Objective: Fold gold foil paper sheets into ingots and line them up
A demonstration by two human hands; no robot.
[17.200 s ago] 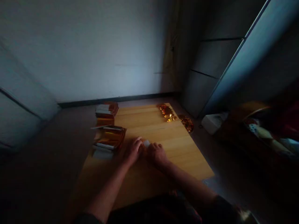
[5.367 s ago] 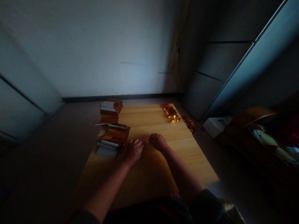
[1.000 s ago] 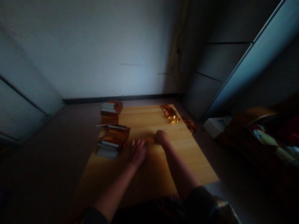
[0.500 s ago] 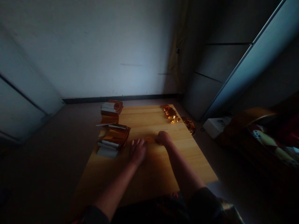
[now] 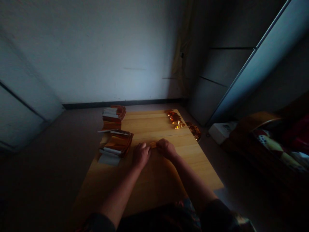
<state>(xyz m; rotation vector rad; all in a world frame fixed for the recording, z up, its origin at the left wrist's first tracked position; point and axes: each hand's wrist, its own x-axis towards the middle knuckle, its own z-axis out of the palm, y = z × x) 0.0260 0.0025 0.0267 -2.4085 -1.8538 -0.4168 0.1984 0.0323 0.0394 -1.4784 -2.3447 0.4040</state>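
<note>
A small folded strip of gold paper (image 5: 153,145) spans the gap between my hands, low over the wooden table. My left hand (image 5: 141,155) is closed at the strip's left end, thumb on top. At the other end my right hand (image 5: 167,149) is closed, its fingers curled round the paper; the fingertips are hidden. Left of my hands lies a stack of shiny orange-gold paper sheets (image 5: 118,144) with white edges showing. Beyond it are another gold sheet bundle (image 5: 112,123) and a further stack (image 5: 120,111). A row of folded shiny gold paper pieces (image 5: 175,119) lies at the far right corner.
The wooden table (image 5: 145,122) stands near a pale wall (image 5: 108,58). More shiny gold pieces (image 5: 193,130) lie low beyond its right edge. Farther right are a white box (image 5: 219,132), a wooden chair (image 5: 258,119) with patterned cloth, and a tall cabinet (image 5: 231,61).
My right hand has come slightly left and turned, closer to my left hand, and less of the gold strip shows between them. The whole view has shifted a little.
</note>
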